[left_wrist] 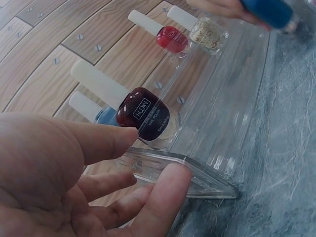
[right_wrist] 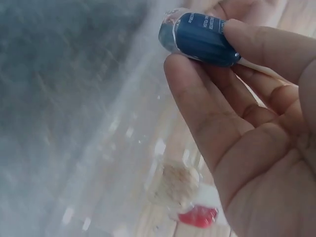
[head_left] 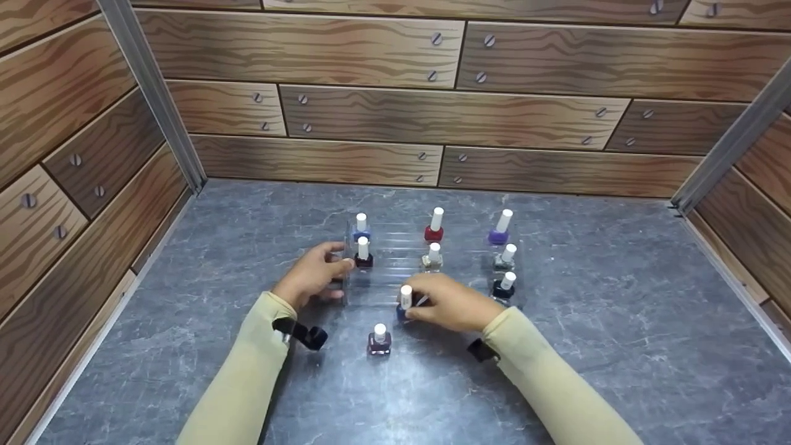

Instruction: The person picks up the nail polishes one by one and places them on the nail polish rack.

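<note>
My right hand (head_left: 448, 303) pinches a blue nail polish bottle (right_wrist: 205, 39) with a white cap at the front edge of a clear stepped rack (head_left: 395, 254). At the rack's left end is my left hand (head_left: 314, 272), fingers spread and touching the end panel. Its thumb tip lies close to a dark red nail polish (left_wrist: 143, 111) standing on the rack. Behind that stands a light blue nail polish (head_left: 361, 235). A red nail polish (head_left: 434, 233) and a gold glitter one (head_left: 432, 261) occupy the middle column. In front of the rack, a dark plum nail polish (head_left: 379, 342) stands on the table.
On the rack's right side are a purple nail polish (head_left: 498, 237), a grey glitter one (head_left: 503, 262) and a black one (head_left: 503, 288). The grey marbled table (head_left: 593, 346) is walled by wood-patterned panels (head_left: 371, 114) at the back and both sides.
</note>
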Available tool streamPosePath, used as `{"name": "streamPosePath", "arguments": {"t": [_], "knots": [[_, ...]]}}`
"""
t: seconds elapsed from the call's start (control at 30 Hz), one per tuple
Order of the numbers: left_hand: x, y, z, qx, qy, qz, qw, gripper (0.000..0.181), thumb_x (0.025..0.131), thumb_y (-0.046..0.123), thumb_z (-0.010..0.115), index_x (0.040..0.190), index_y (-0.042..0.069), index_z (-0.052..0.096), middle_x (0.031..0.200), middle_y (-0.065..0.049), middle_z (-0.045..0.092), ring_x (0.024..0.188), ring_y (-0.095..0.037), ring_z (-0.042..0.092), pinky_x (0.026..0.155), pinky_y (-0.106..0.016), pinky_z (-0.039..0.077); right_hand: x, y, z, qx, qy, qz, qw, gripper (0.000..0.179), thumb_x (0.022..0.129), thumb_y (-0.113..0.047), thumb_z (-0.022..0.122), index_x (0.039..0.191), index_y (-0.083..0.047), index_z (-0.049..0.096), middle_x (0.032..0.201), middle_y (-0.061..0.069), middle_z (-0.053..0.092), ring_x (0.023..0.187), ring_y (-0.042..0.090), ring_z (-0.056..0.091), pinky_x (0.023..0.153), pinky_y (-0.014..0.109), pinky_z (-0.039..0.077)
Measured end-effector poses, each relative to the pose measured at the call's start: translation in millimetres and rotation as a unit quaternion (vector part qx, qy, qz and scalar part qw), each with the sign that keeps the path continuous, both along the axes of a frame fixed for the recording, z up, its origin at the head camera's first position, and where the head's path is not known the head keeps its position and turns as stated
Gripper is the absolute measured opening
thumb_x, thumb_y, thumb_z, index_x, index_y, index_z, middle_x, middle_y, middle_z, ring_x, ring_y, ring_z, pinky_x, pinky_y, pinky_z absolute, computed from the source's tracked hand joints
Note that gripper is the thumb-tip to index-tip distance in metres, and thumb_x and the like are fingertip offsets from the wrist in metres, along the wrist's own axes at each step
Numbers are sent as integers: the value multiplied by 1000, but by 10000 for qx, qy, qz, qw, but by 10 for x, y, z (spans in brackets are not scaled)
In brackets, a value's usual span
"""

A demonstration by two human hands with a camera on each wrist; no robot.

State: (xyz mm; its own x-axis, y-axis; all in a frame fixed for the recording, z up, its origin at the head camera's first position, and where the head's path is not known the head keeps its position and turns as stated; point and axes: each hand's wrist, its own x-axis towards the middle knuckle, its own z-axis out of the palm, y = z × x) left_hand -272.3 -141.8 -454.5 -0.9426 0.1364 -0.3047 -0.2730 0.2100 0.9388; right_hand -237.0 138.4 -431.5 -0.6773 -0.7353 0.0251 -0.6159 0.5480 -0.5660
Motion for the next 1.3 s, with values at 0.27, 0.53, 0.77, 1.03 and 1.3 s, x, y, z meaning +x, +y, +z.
{"name": "streamPosePath", "arguments": {"t": [0.27, 0.53, 0.77, 1.03, 1.3], "knots": [[-1, 7, 5, 56, 16, -4, 10000, 62, 102, 16, 67, 158, 12, 41, 139, -18, 54, 120, -34, 60, 68, -29, 66, -70, 224, 222, -1145, -433, -326, 9919, 16, 94, -8, 74, 107, -11, 66, 102, 2, 73, 97, 22, 72, 88, 32, 63], [-3, 6, 8, 86, 33, 22, 10000, 62, 101, 15, 67, 158, 12, 40, 141, -18, 53, 122, -34, 60, 68, -29, 66, -117, 369, 308, -1767, 27, -957, 9796, 14, 95, -9, 73, 108, -9, 69, 101, 3, 71, 91, 20, 69, 82, 40, 64], [-1, 13, 4, 72, 29, 32, 10000, 63, 101, 15, 68, 158, 11, 40, 139, -18, 54, 119, -33, 61, 68, -30, 66, -144, 350, 294, -2390, 253, -1557, 9581, 12, 90, 4, 69, 99, -4, 67, 98, 9, 71, 89, 25, 69, 81, 32, 64], [6, 19, 23, 105, -19, 58, 9999, 60, 102, 15, 67, 157, 13, 42, 138, -17, 54, 118, -32, 62, 68, -29, 66, -156, 360, 311, -2664, 350, -2006, 9421, 13, 92, 2, 68, 103, -5, 71, 95, 8, 73, 86, 23, 70, 78, 29, 63], [8, 25, 11, 75, 34, 81, 9999, 62, 101, 15, 67, 157, 12, 41, 139, -17, 54, 115, -30, 62, 66, -28, 66, -170, 364, 288, -2615, 342, -2201, 9392, 13, 91, 1, 70, 103, -3, 72, 98, 10, 72, 85, 22, 66, 75, 26, 61]]}}
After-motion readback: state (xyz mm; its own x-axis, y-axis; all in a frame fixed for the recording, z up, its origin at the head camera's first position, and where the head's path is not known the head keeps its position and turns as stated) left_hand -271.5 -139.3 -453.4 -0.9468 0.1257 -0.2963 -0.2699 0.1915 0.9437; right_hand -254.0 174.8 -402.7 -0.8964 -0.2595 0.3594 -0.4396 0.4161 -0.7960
